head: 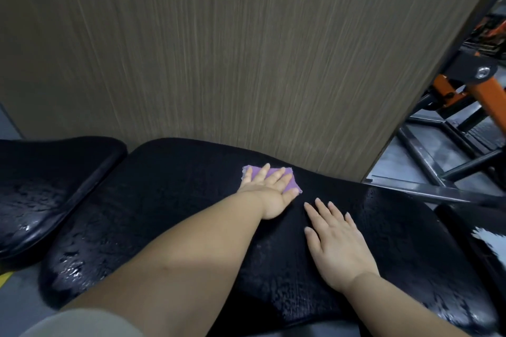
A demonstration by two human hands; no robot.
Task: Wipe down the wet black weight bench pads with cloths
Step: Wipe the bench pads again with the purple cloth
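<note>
A long black bench pad [169, 216] runs across the lower view, beaded with water at its left and right ends. A smaller black seat pad [46, 186] lies to its left, also wet. My left hand [269, 191] presses flat with straight fingers on a purple cloth [290, 180] at the pad's far edge, beside the wall. My right hand [335, 243] rests flat on the pad, fingers spread, just to the right of the cloth and holding nothing.
A wood-grain wall panel [232, 49] stands directly behind the bench. At the right, an orange and black machine frame [465, 96] and black steel floor bars [438, 161] stand on grey flooring. A yellow floor marking [4, 278] shows at the lower left.
</note>
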